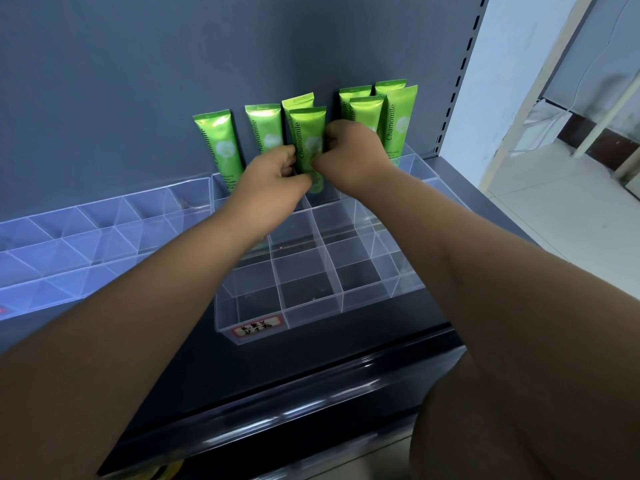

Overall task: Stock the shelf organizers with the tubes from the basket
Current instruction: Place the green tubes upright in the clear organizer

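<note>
Several green "Chamomile" tubes stand upright in the back compartments of a clear acrylic organizer (311,299) on the dark shelf. Both hands hold one green tube (306,140) in the middle. My left hand (273,178) grips its lower left side, and my right hand (349,150) pinches its right edge. The tube's bottom is hidden behind my fingers, inside or just above a back compartment. Other tubes stand to the left (218,147) and to the right (398,123). The basket is not in view.
A second clear organizer (86,237) with empty compartments stands to the left. The grey back panel (138,81) rises right behind the tubes. A slotted shelf upright (453,98) marks the right end, with tiled floor beyond. The shelf's front edge (277,403) is glossy black.
</note>
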The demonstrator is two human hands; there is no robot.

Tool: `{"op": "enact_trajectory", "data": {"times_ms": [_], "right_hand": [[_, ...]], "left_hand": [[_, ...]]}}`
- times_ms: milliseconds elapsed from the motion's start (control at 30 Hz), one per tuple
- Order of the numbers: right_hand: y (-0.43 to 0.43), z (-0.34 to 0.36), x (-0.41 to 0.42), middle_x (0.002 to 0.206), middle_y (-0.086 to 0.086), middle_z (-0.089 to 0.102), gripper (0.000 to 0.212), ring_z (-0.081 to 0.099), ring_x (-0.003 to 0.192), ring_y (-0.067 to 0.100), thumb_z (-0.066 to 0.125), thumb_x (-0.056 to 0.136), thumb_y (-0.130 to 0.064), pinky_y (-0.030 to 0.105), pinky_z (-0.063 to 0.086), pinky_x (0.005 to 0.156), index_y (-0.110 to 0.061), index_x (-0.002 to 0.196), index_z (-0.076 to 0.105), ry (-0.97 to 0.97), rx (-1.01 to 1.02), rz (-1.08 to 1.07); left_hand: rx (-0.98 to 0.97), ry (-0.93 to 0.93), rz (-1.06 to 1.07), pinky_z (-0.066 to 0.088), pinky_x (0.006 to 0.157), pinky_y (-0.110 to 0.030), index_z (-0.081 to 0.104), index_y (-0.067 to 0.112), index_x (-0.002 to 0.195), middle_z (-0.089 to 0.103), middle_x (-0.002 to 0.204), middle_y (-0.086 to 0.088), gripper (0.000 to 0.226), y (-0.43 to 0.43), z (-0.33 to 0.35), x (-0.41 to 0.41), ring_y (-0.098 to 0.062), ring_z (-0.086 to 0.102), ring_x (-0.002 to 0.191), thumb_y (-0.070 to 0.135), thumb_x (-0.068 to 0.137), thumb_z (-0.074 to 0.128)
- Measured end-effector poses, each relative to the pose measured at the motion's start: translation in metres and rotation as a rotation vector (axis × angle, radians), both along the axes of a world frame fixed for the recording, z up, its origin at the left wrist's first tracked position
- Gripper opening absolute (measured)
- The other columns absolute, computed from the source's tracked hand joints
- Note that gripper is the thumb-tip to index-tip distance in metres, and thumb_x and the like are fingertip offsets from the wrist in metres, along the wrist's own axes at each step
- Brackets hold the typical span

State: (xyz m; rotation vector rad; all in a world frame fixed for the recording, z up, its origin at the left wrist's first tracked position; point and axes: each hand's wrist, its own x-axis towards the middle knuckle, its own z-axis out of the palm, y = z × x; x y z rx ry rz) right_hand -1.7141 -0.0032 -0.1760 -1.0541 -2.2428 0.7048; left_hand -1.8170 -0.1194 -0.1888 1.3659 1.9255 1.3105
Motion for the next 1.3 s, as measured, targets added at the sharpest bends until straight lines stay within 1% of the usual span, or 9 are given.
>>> {"op": "enact_trajectory", "data": {"times_ms": [100, 200, 533, 800, 900, 967, 1133, 1200, 1300], "right_hand": [[0.000, 0.000, -0.001, 0.066, 0.000, 0.050, 0.014, 0.044, 0.063, 0.019, 0.059, 0.080, -0.011, 0.026, 0.029, 0.050, -0.014, 0.071, 0.049, 0.023, -0.049, 0.016], [-0.002, 0.001, -0.001, 0.071, 0.002, 0.053, 0.005, 0.048, 0.070, 0.023, 0.060, 0.080, -0.010, 0.027, 0.032, 0.053, -0.012, 0.079, 0.055, 0.055, -0.097, 0.031], [-0.003, 0.002, -0.003, 0.082, 0.009, 0.062, 0.019, 0.055, 0.077, 0.026, 0.061, 0.079, -0.010, 0.028, 0.040, 0.062, -0.002, 0.096, 0.066, 0.071, -0.160, 0.014], [-0.006, 0.003, -0.002, 0.075, 0.002, 0.054, 0.003, 0.051, 0.076, 0.025, 0.058, 0.084, -0.013, 0.028, 0.034, 0.056, -0.012, 0.086, 0.055, 0.038, -0.087, 0.004], [-0.007, 0.003, -0.003, 0.074, 0.000, 0.052, 0.006, 0.050, 0.077, 0.026, 0.058, 0.087, -0.016, 0.028, 0.032, 0.059, -0.012, 0.087, 0.054, 0.022, -0.056, -0.004], [-0.007, 0.003, -0.003, 0.072, -0.001, 0.050, 0.006, 0.049, 0.077, 0.026, 0.058, 0.087, -0.016, 0.028, 0.031, 0.057, -0.012, 0.087, 0.053, 0.010, -0.051, -0.004], [-0.009, 0.005, -0.002, 0.074, 0.000, 0.050, 0.006, 0.051, 0.079, 0.025, 0.058, 0.087, -0.016, 0.028, 0.036, 0.063, -0.012, 0.088, 0.053, -0.016, -0.069, 0.002], [-0.010, 0.006, -0.002, 0.073, 0.000, 0.049, 0.007, 0.051, 0.079, 0.025, 0.057, 0.088, -0.015, 0.027, 0.034, 0.057, -0.013, 0.084, 0.051, -0.028, -0.077, 0.000], [-0.010, 0.006, -0.001, 0.070, -0.002, 0.046, 0.023, 0.049, 0.079, 0.026, 0.057, 0.088, -0.014, 0.027, 0.032, 0.057, -0.018, 0.071, 0.042, -0.037, -0.072, -0.011]], "left_hand": [[-0.003, -0.003, 0.007, 0.046, 0.105, -0.055, 0.069, 0.009, 0.115, 0.071, 0.118, -0.016, 0.043, -0.001, 0.001, 0.000, -0.034, 0.064, 0.117, 0.020, 0.074, 0.061], [-0.007, 0.001, 0.010, 0.047, 0.104, -0.057, 0.069, 0.010, 0.116, 0.073, 0.116, -0.014, 0.044, -0.001, 0.000, 0.001, -0.033, 0.065, 0.116, 0.022, 0.073, 0.063], [-0.004, -0.042, 0.002, 0.047, 0.106, -0.058, 0.070, 0.015, 0.116, 0.073, 0.116, -0.011, 0.046, 0.000, -0.002, 0.000, -0.032, 0.065, 0.118, 0.026, 0.071, 0.067], [-0.043, -0.065, -0.028, 0.045, 0.105, -0.057, 0.068, 0.012, 0.116, 0.069, 0.121, -0.017, 0.062, 0.004, -0.003, 0.000, -0.030, 0.067, 0.113, 0.037, 0.060, 0.067], [-0.048, -0.049, -0.025, 0.046, 0.105, -0.057, 0.068, 0.014, 0.115, 0.069, 0.121, -0.015, 0.057, 0.006, -0.004, -0.001, -0.030, 0.065, 0.117, 0.037, 0.062, 0.067], [-0.053, -0.057, -0.026, 0.046, 0.105, -0.056, 0.066, 0.013, 0.116, 0.068, 0.122, -0.016, 0.051, 0.007, -0.005, -0.001, -0.024, 0.067, 0.108, 0.030, 0.068, 0.068], [-0.036, -0.167, -0.083, 0.043, 0.093, -0.036, 0.063, 0.022, 0.120, 0.068, 0.116, -0.005, 0.047, 0.009, -0.004, -0.001, -0.014, 0.057, 0.102, 0.017, 0.073, 0.065], [-0.042, -0.160, -0.085, 0.045, 0.095, -0.038, 0.062, 0.026, 0.119, 0.068, 0.115, -0.002, 0.046, 0.008, -0.003, 0.000, -0.017, 0.061, 0.104, 0.017, 0.074, 0.065], [-0.044, -0.119, -0.077, 0.047, 0.106, -0.054, 0.063, 0.025, 0.121, 0.069, 0.123, -0.012, 0.047, 0.007, -0.004, 0.000, -0.034, 0.064, 0.118, 0.018, 0.075, 0.066]]}}
